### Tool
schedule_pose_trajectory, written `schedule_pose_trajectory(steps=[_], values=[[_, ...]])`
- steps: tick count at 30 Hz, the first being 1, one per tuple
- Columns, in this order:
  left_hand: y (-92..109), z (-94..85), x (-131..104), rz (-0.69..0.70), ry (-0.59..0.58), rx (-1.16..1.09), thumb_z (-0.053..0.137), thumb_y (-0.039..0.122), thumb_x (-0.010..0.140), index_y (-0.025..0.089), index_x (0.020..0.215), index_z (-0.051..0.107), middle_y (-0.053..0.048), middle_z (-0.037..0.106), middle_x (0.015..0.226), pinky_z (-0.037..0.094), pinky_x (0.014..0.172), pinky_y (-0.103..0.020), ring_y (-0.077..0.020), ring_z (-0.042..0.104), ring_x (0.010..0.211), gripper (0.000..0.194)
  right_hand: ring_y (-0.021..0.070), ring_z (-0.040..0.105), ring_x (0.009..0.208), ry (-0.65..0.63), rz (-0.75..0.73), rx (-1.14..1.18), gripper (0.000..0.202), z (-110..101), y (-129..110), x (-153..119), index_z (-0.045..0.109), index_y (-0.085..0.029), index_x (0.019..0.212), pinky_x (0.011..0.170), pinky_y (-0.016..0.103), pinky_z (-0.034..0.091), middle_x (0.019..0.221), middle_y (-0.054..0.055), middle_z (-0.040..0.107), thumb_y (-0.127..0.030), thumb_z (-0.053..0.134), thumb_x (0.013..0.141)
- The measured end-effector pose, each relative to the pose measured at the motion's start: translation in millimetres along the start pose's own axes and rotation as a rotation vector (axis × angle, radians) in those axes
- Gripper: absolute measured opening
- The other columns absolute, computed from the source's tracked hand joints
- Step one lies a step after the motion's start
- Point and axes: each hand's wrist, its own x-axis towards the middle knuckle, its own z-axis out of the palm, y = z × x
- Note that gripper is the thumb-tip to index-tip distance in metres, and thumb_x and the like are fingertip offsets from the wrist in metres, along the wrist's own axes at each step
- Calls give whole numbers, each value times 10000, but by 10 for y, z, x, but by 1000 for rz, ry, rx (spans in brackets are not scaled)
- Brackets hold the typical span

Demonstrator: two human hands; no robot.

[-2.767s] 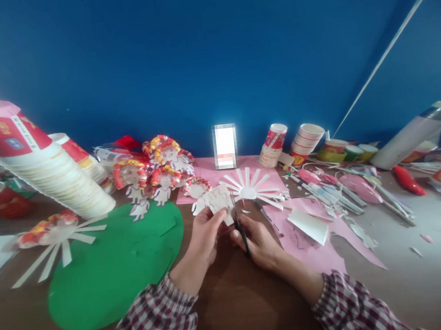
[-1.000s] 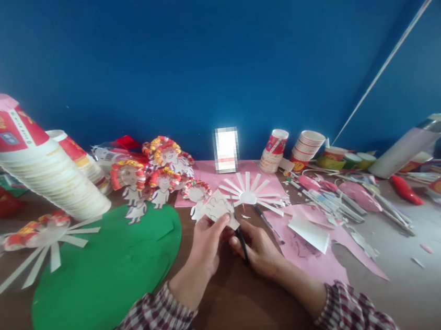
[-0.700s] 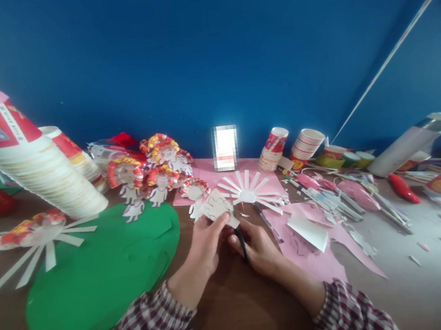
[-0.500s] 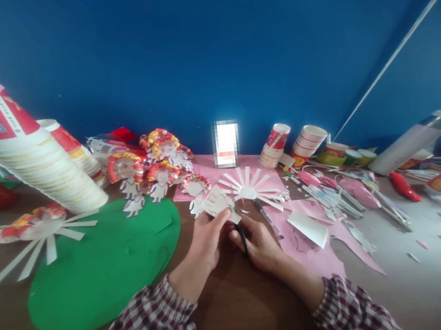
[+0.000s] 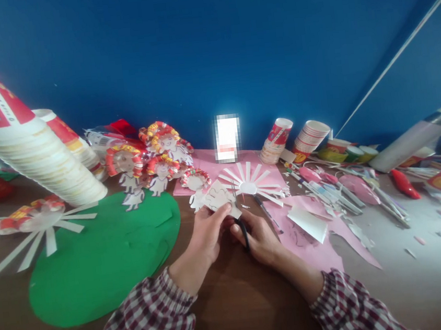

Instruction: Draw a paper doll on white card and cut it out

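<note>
My left hand (image 5: 209, 233) is closed on a small piece of white paper (image 5: 216, 197) with line drawing on it, thumb on top. In my right hand (image 5: 258, 236) is a pair of scissors (image 5: 245, 233) with dark handles. Its blades point away from me and lie at the right edge of the paper; whether they are cutting cannot be made out. Just beyond lies a paper cup cut into a flat fan of white strips (image 5: 248, 187). To the left of it stands a paper figure with a curled red-and-white rim (image 5: 195, 180).
Several finished paper figures (image 5: 162, 173) cluster at the back left, by a green paper oval (image 5: 108, 261). Tall stacked paper cups (image 5: 42, 157) lean at the left. Pink paper (image 5: 303, 245), a pen (image 5: 268, 213), scraps and markers (image 5: 342, 197) cover the right side.
The view has tilted slightly, so the table's things sit a little higher in the picture. Both hands keep nearly the same hold on the paper and scissors.
</note>
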Motion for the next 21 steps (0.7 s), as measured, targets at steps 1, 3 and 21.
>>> schedule_pose_trajectory(steps=[1,3,21], values=[[-1,0,2,1,-1,1,752,249,604,149,764,636,8,629,607,447,474,-183,-87,562,495,222,152,550,661,3,0,1,294,0,-3,-1,562,-166,905,595,247,423,727,25,617,-456,522,875],[-5,-1,5,2,-3,2,749,248,608,148,776,636,5,634,619,449,476,-183,-89,566,502,226,153,550,660,7,5,7,292,0,-8,-2,568,-162,909,592,246,420,720,24,616,-449,535,869],[-21,-5,12,14,28,-39,795,239,542,131,716,641,5,636,613,449,486,-184,-92,573,518,257,139,532,652,15,-1,56,235,16,55,0,582,-171,930,584,227,413,719,4,603,-392,587,851]])
